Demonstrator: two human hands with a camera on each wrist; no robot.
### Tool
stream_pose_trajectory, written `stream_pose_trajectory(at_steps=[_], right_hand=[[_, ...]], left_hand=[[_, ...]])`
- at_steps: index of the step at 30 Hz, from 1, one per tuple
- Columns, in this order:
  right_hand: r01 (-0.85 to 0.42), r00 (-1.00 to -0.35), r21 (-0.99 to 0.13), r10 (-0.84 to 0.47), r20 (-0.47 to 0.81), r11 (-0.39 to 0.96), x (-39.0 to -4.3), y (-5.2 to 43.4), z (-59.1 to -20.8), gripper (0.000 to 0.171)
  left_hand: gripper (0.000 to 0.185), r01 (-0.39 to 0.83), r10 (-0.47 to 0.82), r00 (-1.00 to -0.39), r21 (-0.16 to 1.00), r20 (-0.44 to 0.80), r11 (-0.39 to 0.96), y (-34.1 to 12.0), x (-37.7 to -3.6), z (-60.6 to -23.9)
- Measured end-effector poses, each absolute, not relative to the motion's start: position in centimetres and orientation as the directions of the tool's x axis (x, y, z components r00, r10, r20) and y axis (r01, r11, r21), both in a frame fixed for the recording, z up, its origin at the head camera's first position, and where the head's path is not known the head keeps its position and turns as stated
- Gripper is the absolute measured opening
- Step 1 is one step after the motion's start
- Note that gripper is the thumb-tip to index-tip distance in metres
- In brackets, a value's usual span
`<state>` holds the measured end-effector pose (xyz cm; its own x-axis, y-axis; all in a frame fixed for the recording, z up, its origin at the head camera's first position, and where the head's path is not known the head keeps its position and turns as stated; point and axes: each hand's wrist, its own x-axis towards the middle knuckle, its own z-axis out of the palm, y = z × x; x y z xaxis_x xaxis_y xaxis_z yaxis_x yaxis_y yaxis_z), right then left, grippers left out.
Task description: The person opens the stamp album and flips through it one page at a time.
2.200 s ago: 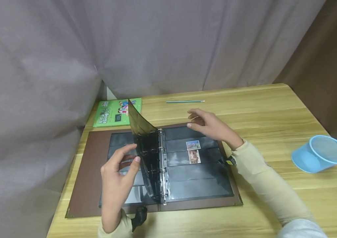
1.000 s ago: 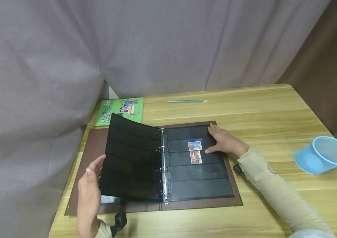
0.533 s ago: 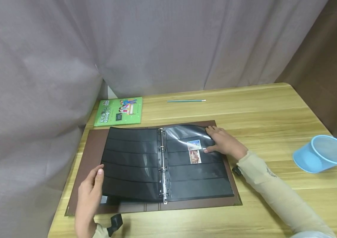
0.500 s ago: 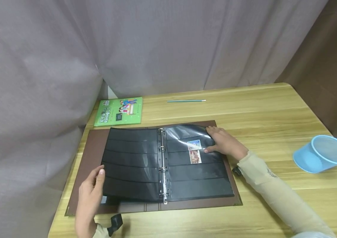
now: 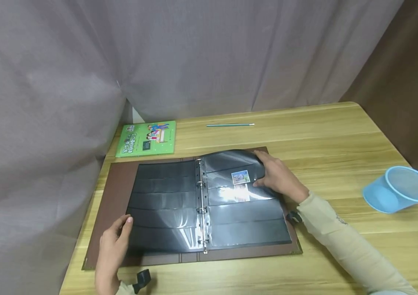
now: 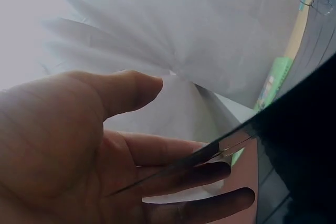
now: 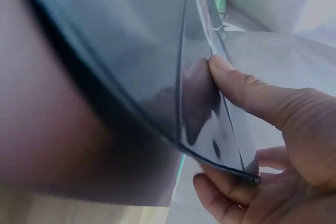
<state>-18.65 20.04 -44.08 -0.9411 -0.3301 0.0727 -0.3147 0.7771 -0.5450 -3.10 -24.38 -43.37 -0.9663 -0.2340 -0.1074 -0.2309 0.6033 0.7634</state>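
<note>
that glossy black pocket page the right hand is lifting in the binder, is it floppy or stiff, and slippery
Probably floppy: the glossy black pocket page bows upward where the right hand pinches its outer edge, rather than lifting flat. Likely slick too, since its clear strips throw strong glare. It should not slide away, because the metal rings of the brown binder hold its inner edge.

Brown ring-binder album [image 5: 114,192] lies open flat on the table, black pocket pages [image 5: 164,205] both sides; right page's outer edge lifted, two stamps [image 5: 240,184] in its pockets.
</note>
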Motion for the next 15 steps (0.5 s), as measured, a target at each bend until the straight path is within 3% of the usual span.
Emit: stream_pose_trajectory(at_steps=[15], right_hand=[[-0.251, -0.936, -0.660, -0.351, -0.020, 0.708, -18.0, 20.4, -42.3, 0.114]], left_hand=[[0.060, -0.287, -0.185, -0.958, 0.710, -0.220, 0.643, -24.6, -3.0, -44.1]])
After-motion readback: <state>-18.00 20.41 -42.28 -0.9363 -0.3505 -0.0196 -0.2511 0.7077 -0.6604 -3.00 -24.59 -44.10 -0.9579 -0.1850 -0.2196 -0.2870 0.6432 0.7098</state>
